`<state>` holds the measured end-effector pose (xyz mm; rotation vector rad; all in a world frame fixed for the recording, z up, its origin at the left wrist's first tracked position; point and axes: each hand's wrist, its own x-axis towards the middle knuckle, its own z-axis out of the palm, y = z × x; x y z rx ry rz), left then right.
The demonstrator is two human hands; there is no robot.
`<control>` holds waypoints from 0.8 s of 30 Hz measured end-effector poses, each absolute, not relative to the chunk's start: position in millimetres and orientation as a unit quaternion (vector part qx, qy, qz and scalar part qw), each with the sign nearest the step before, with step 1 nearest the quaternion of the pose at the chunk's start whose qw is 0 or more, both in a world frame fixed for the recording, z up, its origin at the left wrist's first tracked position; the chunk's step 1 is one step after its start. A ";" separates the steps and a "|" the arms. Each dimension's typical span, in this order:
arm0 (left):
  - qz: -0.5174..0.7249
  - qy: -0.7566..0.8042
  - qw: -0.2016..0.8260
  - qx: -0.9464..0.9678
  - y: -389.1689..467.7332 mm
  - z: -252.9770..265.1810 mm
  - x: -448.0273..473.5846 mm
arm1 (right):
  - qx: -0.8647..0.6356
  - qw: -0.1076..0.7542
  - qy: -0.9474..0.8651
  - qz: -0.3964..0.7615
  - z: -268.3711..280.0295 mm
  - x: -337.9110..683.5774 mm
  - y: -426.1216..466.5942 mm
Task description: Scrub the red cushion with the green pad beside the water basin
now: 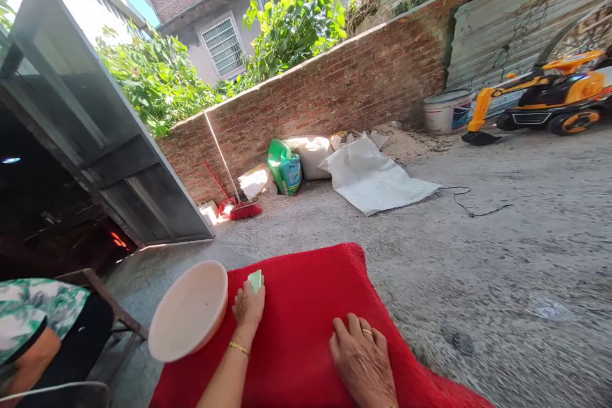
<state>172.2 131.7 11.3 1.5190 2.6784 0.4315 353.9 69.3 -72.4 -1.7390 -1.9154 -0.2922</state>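
A person's left hand (248, 307), a gold-coloured bracelet at its wrist, grasps a small pale green block (255, 281) above a bright red cloth (301, 319) in a sunlit concrete yard. The block juts out past the fingers, near the cloth's far left edge and just beside a pale pink basin (187, 315) standing at the cloth's left side; its underside is hidden. The right hand (363, 360), wearing a gold-coloured ring, lies palm down on the cloth's right side, fingers bent; whether it pinches the fabric cannot be told. At far left, a co-worker in a green-and-white patterned top (45, 303) and dark bottoms sits partly in frame beside a brown wooden frame (122, 312). Behind, a grey metal door (102, 121) stands ajar by a dark interior. Along a brick wall (306, 92) are a red-headed broom (245, 210), a green bag (285, 167), a pale stuffed sack (313, 156) and a white sheet (375, 178) spread on the ground, a dark cord trailing from its right corner. To the right, a white bucket (440, 116) stands near a yellow-and-black toy excavator (540, 102), with leafy plants (299, 22) rising beyond the wall.
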 end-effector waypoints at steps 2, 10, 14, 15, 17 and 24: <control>0.120 0.862 0.032 0.492 129.9 6.2 170.5 | -0.641 0.265 -0.712 -0.109 -71.0 354.6 68.5; 0.122 0.767 0.136 0.615 151.5 -6.7 277.7 | -0.646 0.264 -0.712 -0.081 -65.1 357.8 65.1; 0.145 0.698 0.208 0.670 157.9 3.4 321.9 | -0.627 0.264 -0.729 -0.074 -65.4 361.5 66.3; 0.151 0.689 0.215 0.676 157.9 6.3 324.4 | -0.625 0.266 -0.731 -0.071 -65.2 362.0 66.6; 0.159 0.688 0.213 0.675 156.1 11.1 317.1 | -0.624 0.266 -0.731 -0.068 -64.4 361.7 67.0; 0.127 0.803 0.123 0.569 122.8 8.2 195.7 | -0.639 0.284 -0.710 -0.080 -64.0 355.9 67.7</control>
